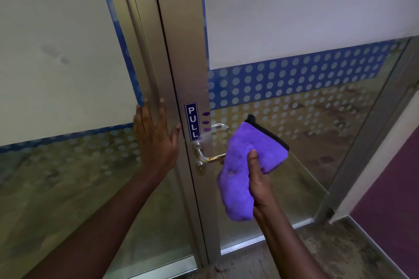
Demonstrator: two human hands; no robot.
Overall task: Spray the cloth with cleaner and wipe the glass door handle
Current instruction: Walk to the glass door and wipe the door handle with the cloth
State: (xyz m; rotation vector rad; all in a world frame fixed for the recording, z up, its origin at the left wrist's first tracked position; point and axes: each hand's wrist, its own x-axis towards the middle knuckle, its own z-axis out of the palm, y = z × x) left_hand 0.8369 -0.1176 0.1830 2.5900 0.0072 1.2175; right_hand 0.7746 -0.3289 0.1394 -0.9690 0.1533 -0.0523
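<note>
A silver lever handle (207, 158) juts from the aluminium door frame (181, 56), just below a blue PULL sticker (192, 121). My right hand (258, 182) grips a folded purple cloth (247, 165) with a dark edge, and the cloth covers the outer end of the lever. My left hand (156, 137) lies flat with fingers spread against the fixed frame left of the door edge. No spray bottle is in view.
The glass door (294, 102) carries a blue dotted band and frosted film above. A second handle (221, 126) shows through the glass behind the frame. A purple wall (394, 199) stands at the right, and stone floor (328, 253) lies below.
</note>
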